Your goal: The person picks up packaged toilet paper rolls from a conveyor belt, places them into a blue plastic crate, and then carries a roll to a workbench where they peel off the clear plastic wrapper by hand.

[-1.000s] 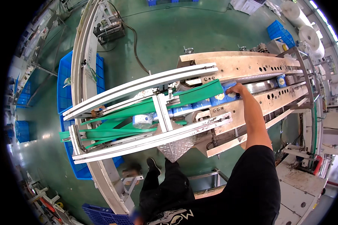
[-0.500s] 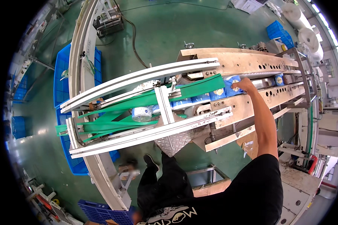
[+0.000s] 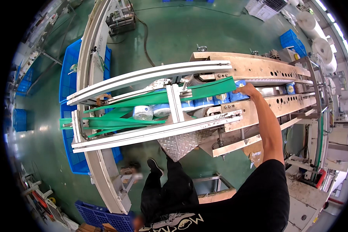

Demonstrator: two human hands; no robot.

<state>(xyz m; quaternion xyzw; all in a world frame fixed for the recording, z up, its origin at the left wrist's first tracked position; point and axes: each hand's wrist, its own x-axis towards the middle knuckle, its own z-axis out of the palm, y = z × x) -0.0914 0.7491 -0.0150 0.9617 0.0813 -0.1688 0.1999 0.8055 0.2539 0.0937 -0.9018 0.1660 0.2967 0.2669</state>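
Note:
My right hand [image 3: 246, 90] reaches over the conveyor with bent fingers closed on a blue-wrapped roll pack [image 3: 240, 84]. The pack sits at the right end of the green belt [image 3: 214, 88]. Left of it, several more blue packs [image 3: 203, 101] stand in a row, partly covered by the belt and a white crossbar. A clear-wrapped white roll [image 3: 142, 113] leads the row at the left. My left hand is not recognisable; a blurred patch by my shirt at the lower edge shows no fingers.
One more blue pack [image 3: 290, 88] stands farther right on the channel between metal side plates [image 3: 255, 65]. White rails [image 3: 150, 133] flank the belts. Blue crates [image 3: 74, 154] stand left. A diamond-patterned metal plate [image 3: 178, 146] juts out above my legs.
My right hand and its pack have moved slightly left along the conveyor, closer under the belt's end. The row of packs has shifted left too. The whole view has shifted a little.

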